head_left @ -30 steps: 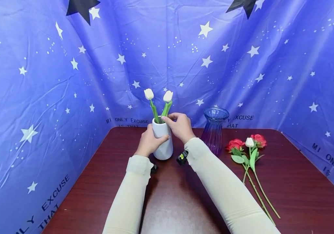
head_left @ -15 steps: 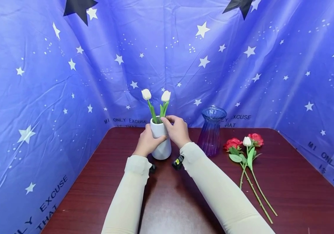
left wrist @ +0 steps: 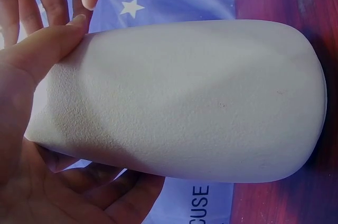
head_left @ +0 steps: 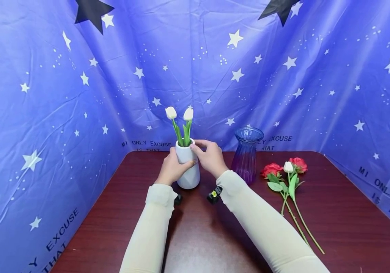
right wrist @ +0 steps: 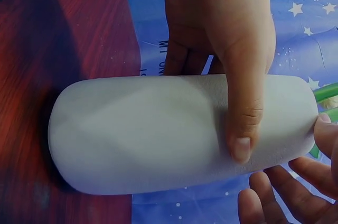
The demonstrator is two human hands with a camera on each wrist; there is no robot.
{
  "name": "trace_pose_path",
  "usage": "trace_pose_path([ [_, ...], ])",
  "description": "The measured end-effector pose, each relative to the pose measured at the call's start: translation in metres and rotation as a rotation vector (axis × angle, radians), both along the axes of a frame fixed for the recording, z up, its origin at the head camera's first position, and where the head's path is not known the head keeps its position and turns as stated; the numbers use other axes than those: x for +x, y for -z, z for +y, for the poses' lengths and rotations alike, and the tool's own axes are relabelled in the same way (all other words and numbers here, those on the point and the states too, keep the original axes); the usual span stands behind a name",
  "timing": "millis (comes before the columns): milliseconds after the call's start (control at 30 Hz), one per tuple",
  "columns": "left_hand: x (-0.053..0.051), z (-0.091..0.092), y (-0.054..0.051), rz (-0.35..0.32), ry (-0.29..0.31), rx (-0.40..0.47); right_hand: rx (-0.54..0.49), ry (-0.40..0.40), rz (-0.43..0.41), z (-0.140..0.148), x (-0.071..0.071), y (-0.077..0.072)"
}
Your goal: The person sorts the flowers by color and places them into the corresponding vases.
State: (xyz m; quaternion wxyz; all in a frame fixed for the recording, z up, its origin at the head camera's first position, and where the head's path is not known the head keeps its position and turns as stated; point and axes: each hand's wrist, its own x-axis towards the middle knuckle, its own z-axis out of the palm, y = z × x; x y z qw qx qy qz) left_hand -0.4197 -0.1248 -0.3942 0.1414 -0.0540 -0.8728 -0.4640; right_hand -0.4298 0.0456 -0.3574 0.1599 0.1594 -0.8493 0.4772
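- White vase (head_left: 189,176) stands upright on the dark reddish table (head_left: 109,231), two white tulips (head_left: 171,113) leaning out of its mouth.
- Left hand (head_left: 172,169) is wrapped round the vase's upper half, thumb across the near side.
- Right hand (head_left: 212,157) is at the vase's right rim, thumb tip touching it. Can't tell if it's pinching a stem too.
- Writing's all on the starry blue backdrop (head_left: 195,57): "MI ONLY EXCUSE" with "IS THAT" partly cut off, behind the vase. Same words, partly cropped, way out left and right of it.
- Head cam only: blue-purple glass vase (head_left: 244,163) right of the white one, then two red roses (head_left: 271,169) and a loose white tulip (head_left: 288,167) lying further right.
- Left wrist cam catches tiny dark specks on the vase wall, plus "MI" and "CUSE" beyond it.
- Right wrist cam shows the right fingers spread beside the vase.
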Motion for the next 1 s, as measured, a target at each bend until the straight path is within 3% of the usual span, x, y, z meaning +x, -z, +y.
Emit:
trace_pose_path([
  [400,0.001,0.000,0.001,0.003,0.000,-0.004,-0.002,-0.053,0.056,0.017,0.017,0.007],
  [633,0.001,-0.001,0.002,0.000,-0.002,0.003,0.015,-0.046,0.035,0.027,0.026,0.008],
  [1000,-0.001,-0.001,0.003,-0.017,0.007,0.024,0.008,-0.086,0.056,0.042,0.054,0.007],
])
